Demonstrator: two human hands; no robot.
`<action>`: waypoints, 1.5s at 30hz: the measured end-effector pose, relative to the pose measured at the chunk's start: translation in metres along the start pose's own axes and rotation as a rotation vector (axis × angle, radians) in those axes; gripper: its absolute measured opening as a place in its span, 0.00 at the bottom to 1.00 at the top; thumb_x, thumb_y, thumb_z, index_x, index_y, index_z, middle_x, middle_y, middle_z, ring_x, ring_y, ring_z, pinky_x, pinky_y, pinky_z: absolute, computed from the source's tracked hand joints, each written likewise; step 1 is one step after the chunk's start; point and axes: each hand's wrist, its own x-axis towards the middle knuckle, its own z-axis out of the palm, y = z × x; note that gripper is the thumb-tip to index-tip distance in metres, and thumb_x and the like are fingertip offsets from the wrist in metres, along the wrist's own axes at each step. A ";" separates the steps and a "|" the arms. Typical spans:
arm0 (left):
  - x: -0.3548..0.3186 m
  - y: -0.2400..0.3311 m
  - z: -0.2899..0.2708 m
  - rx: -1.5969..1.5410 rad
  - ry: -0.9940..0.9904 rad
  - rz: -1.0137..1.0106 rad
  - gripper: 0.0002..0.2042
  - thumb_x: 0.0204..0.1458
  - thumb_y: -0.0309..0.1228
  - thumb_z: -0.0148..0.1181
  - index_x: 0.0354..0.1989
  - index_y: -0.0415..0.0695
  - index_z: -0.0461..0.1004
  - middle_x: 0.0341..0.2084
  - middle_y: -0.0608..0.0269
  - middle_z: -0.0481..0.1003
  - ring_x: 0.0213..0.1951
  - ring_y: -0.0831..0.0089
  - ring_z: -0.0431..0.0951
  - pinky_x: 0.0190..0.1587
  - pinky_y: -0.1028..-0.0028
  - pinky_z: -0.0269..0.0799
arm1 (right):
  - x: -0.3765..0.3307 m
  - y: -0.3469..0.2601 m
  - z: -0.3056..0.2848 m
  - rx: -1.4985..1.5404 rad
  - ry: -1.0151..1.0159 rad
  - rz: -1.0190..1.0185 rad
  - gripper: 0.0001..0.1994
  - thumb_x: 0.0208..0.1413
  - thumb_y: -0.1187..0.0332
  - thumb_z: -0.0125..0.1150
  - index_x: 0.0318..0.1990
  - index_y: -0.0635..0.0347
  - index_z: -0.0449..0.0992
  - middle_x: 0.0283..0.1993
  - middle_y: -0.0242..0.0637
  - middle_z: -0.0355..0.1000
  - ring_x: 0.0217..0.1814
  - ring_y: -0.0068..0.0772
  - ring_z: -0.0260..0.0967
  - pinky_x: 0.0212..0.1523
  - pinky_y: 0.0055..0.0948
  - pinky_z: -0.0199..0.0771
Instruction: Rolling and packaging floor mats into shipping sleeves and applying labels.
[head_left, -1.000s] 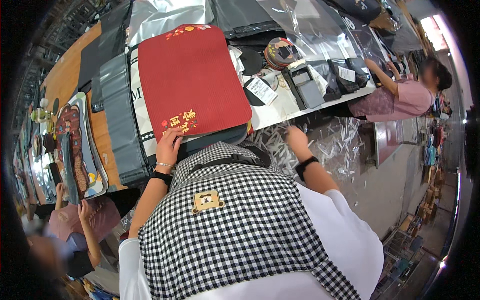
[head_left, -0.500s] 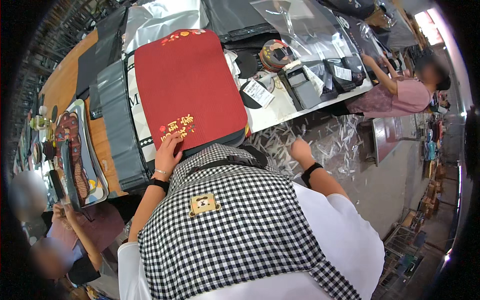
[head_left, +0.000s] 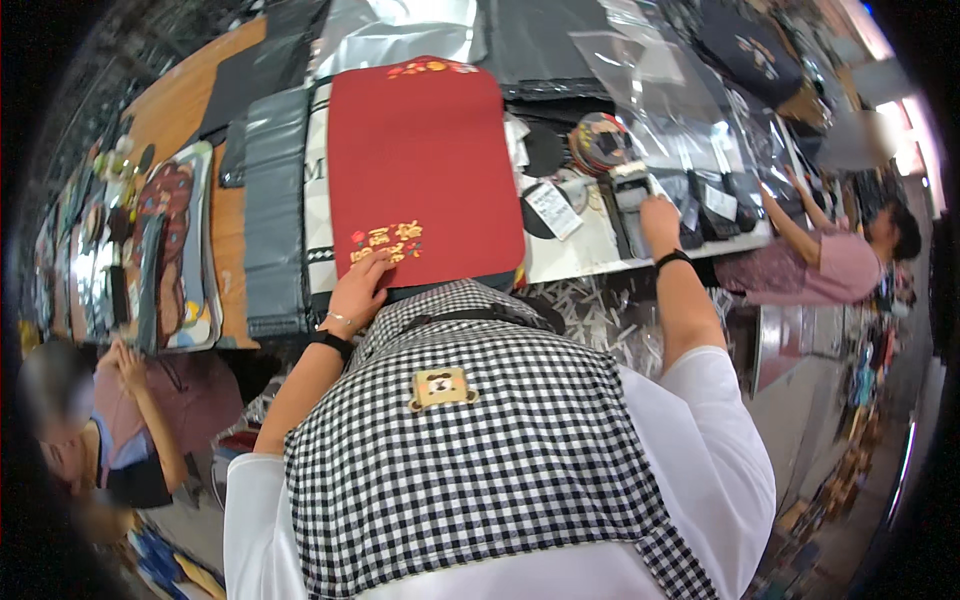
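Mat (head_left: 425, 170) runs lengthwise outward, lettered end nearest; left grip (head_left: 362, 290) rests unclenched on it, right grip (head_left: 660, 228) too hidden to tell.

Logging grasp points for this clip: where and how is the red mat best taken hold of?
Probably by the near edge of the red mat, pinched from the person's side: it looks thin and lies flat, with that edge facing the person. The left hand is at its near left corner.
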 end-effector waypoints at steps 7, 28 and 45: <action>-0.010 0.006 0.002 0.032 0.040 -0.022 0.24 0.54 0.21 0.64 0.61 0.46 0.75 0.64 0.61 0.73 0.64 0.57 0.75 0.65 0.61 0.76 | 0.018 0.025 0.002 -0.034 0.099 -0.216 0.07 0.60 0.70 0.59 0.39 0.56 0.84 0.42 0.40 0.82 0.49 0.43 0.81 0.43 0.42 0.85; -0.006 -0.021 -0.002 0.040 0.006 0.060 0.24 0.54 0.23 0.67 0.60 0.51 0.76 0.63 0.66 0.75 0.62 0.60 0.78 0.59 0.62 0.81 | 0.011 0.022 0.006 -0.053 -0.044 -0.142 0.10 0.61 0.71 0.58 0.43 0.58 0.86 0.35 0.43 0.83 0.41 0.47 0.85 0.38 0.45 0.85; -0.012 -0.031 -0.008 0.049 0.002 0.161 0.21 0.58 0.23 0.63 0.61 0.48 0.76 0.63 0.62 0.74 0.60 0.58 0.79 0.58 0.62 0.80 | 0.012 -0.148 -0.140 0.702 0.316 0.042 0.12 0.70 0.62 0.57 0.54 0.51 0.82 0.37 0.48 0.83 0.40 0.54 0.82 0.42 0.52 0.80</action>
